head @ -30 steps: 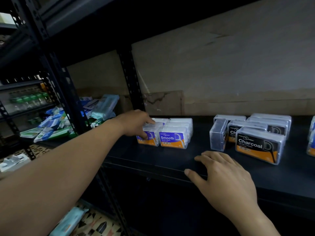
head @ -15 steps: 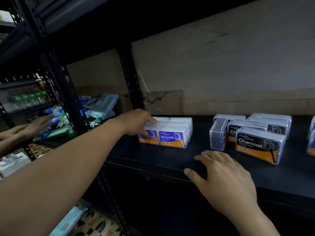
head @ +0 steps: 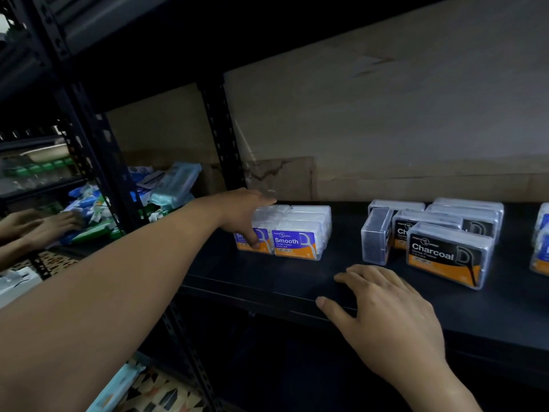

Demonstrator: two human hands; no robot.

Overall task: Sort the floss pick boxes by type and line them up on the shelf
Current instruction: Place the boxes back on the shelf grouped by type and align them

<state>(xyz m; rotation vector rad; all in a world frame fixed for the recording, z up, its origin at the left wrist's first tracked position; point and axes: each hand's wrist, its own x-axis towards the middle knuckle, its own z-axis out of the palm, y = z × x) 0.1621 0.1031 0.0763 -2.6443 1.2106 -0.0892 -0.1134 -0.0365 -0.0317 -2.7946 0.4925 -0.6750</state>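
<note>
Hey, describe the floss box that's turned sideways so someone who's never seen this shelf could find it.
On the dark shelf, look right of the purple Smooth boxes to the black-labelled Charcoal group. At that group's left edge stands the sideways box: it alone shows a plain clear face, no label, dark contents inside.

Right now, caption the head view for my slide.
Left hand grips the Smooth boxes; right hand rests on the shelf, apart from the Charcoal boxes.
</note>
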